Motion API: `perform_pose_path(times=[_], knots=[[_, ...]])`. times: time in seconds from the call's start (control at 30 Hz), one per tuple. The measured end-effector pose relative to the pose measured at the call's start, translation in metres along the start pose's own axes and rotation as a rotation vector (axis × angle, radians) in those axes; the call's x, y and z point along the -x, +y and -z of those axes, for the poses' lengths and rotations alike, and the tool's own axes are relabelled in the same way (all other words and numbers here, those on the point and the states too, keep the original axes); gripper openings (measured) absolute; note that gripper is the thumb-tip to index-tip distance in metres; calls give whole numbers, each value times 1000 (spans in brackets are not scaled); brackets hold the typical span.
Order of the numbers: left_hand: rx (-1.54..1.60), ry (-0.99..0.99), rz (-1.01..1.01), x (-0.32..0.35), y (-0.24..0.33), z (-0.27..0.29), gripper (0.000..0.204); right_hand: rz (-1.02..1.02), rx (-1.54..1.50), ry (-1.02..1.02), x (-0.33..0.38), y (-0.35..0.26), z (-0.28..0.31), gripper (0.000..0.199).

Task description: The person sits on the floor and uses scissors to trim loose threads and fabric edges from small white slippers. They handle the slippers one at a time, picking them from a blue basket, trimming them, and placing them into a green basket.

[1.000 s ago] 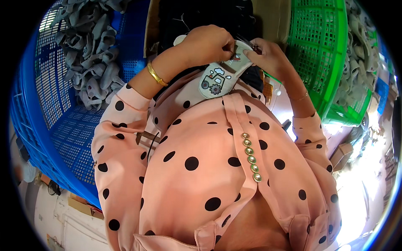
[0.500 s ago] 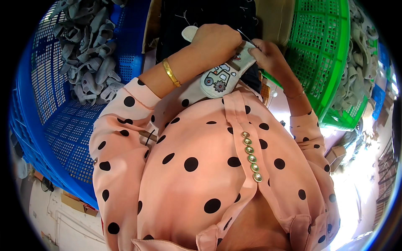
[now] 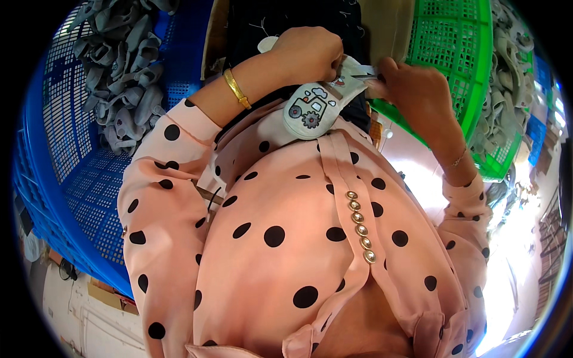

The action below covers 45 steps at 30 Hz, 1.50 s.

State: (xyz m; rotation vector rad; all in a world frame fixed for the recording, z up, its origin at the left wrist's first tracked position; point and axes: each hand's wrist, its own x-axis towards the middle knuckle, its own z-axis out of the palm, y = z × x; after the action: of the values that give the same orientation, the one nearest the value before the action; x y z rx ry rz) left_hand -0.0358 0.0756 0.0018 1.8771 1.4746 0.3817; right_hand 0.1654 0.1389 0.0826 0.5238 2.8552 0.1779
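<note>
My left hand (image 3: 313,55), with a gold bracelet at the wrist, is closed on a pale grey shoe upper (image 3: 313,116) over my lap. Its rounded end carries an embroidered tractor and clouds, and my fingers hide part of its top. At the right end of the upper, my right hand (image 3: 412,89) is closed on small thread snips. Only the thin pointed blade (image 3: 363,76) shows, aimed left over the upper's edge. Just left of my left hand a pale rounded piece (image 3: 267,43) sticks out; whether it belongs to the same upper I cannot tell.
At the left stands a blue plastic basket (image 3: 89,197) with a heap of grey shoe pieces (image 3: 128,89). A green basket (image 3: 450,59) is close on the right, with more pale pieces (image 3: 507,65) beyond it. Dark cloth with loose threads (image 3: 292,15) lies ahead of my hands.
My right hand has moved right and turned, and the snips' blade now lies across the upper's right end. My left hand has shifted only slightly and still grips the upper.
</note>
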Motion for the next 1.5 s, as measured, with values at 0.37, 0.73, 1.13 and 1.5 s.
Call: perform_pose_path(times=[0.37, 0.73, 1.13, 1.5], knots=[[-46, -92, 33, -6, 3, 5, 21, 265, 292, -205, -25, 0, -15, 16], [-3, -97, 16, -12, -1, 3, 18, 280, 219, -294, -38, 1, -23, 21], [-13, -129, 33, -15, 3, 6, 20, 288, 297, -399, -40, -6, -28, 28], [-18, -98, 7, -7, 6, 5, 20, 260, 233, -462, -38, -6, -31, 25]])
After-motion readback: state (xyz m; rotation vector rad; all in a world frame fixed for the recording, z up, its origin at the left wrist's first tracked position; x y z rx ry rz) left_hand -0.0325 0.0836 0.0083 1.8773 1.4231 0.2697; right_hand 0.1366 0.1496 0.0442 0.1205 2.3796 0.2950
